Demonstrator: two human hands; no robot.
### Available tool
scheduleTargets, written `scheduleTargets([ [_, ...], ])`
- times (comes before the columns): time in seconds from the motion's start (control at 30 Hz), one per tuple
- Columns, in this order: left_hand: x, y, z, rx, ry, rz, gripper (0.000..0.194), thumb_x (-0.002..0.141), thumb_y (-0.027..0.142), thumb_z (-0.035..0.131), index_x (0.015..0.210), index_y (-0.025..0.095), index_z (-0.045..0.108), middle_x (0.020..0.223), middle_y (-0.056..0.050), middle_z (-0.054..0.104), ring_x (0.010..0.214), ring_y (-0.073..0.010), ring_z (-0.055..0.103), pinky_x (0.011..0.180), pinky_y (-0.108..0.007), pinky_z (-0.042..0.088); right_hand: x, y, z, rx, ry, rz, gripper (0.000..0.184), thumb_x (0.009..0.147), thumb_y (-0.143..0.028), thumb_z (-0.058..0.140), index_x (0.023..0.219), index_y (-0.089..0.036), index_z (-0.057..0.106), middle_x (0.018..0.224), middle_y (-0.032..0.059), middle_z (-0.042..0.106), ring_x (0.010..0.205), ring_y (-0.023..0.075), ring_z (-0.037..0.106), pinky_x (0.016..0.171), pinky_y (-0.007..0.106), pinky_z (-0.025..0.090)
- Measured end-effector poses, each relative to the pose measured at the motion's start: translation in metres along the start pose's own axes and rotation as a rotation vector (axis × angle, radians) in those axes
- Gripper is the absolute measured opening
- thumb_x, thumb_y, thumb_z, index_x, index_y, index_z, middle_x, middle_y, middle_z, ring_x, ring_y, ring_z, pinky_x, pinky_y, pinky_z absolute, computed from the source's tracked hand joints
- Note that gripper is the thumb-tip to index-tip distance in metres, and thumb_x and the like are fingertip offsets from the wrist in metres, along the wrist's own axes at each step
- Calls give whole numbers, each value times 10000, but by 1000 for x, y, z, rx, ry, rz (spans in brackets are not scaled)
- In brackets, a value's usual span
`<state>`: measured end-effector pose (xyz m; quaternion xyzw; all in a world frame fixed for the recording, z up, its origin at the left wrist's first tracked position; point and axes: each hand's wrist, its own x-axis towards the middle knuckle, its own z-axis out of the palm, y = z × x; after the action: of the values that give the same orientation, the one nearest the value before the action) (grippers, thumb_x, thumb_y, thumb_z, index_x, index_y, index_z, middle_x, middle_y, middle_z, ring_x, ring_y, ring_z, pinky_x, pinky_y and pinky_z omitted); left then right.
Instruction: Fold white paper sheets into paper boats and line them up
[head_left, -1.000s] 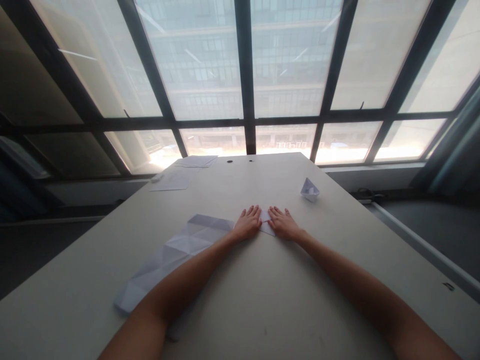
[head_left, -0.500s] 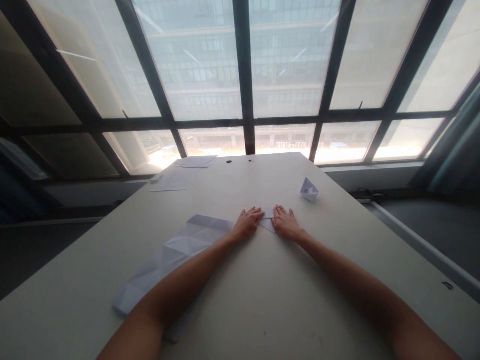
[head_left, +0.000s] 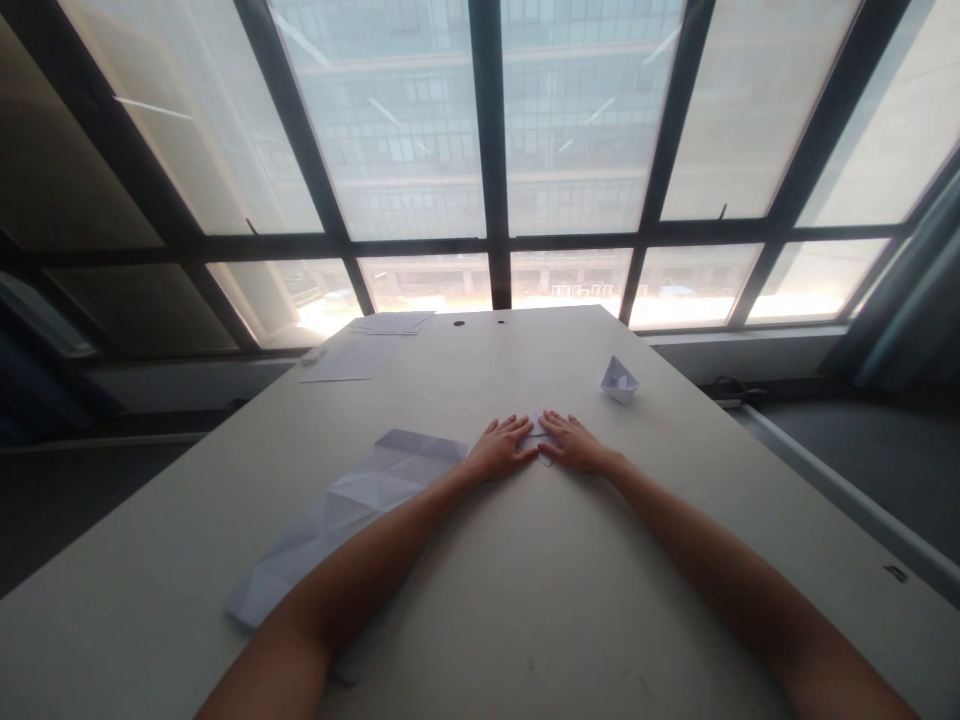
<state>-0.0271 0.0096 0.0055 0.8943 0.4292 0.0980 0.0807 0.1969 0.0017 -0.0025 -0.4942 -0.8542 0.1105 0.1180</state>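
Resting left hand (head_left: 504,448) and right hand (head_left: 574,444), with fingers outstretched and unclenched, on a small folded white paper (head_left: 535,429), near a paper boat (head_left: 619,383) beyond the right fingertips.

A small folded paper (head_left: 532,441) is held down on the white table (head_left: 540,580) by the left hand (head_left: 501,449) and the right hand (head_left: 574,443), both laid flat. A big creased paper (head_left: 360,490) is partly covered by the left arm, and a little paper boat (head_left: 619,382) is seen near the right hand. Flat sheets (head_left: 349,360) are spread at the far left, by big windows (head_left: 420,130).
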Motion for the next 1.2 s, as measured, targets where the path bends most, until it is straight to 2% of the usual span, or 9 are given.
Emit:
scheduleTargets([
  [0.1,2,-2,1,-20,-13,-15,690,953,614,446,1543,273,343,1598,-62,341,1495,-261,255,1205,-496,187,-4,10,-11,70,-72,-91,823,921,-604,509,1577,-174,262,1633,143,205,1518,258,154,1223,464,83],
  [0.23,4,-4,2,-44,-17,-26,724,930,616,487,1540,252,349,1582,-76,373,1489,-271,269,1205,-491,191,-3,17,-16,125,-142,-96,997,834,-673,603,1584,-140,219,1634,172,182,1521,284,133,1221,500,50],
  [0.43,5,-3,1,-38,12,-11,708,921,578,542,1523,241,381,1542,-91,438,1459,-294,330,1192,-487,229,-2,14,-17,142,-113,-67,1003,803,-655,657,1579,-168,249,1619,168,242,1510,302,180,1216,521,76],
  [0.6,4,2,-5,-51,73,-13,636,886,513,633,1444,233,508,1395,-109,587,1354,-291,478,1141,-423,334,-3,10,-20,134,-31,-54,918,786,-583,713,1539,-190,364,1559,155,385,1461,312,319,1203,508,174],
  [0.7,3,2,-7,-94,136,-1,522,869,452,676,1350,261,612,1264,-74,669,1215,-260,595,1072,-352,411,-4,7,-20,136,41,-61,817,771,-521,749,1483,-238,466,1490,106,500,1393,313,437,1178,470,268],
  [0.9,3,-1,-5,-182,203,-68,292,889,367,674,1161,288,747,1155,-22,735,1084,-229,669,950,-293,480,-1,5,-11,163,167,4,537,830,-417,710,1340,-266,631,1355,39,636,1234,295,601,1053,385,445],
  [1.07,2,1,-7,-240,218,-62,233,941,391,619,1062,284,787,1053,-22,770,989,-227,705,870,-294,512,1,4,-4,108,210,51,364,915,-426,599,1241,-301,702,1229,28,711,1147,282,655,1085,414,406],
  [1.2,2,3,-9,-251,300,-77,229,973,372,584,1067,297,779,1072,-23,766,1008,-217,697,918,-329,519,0,0,-5,46,264,19,313,981,-438,509,1178,-329,726,1128,15,754,1057,224,694,1135,404,341],
])
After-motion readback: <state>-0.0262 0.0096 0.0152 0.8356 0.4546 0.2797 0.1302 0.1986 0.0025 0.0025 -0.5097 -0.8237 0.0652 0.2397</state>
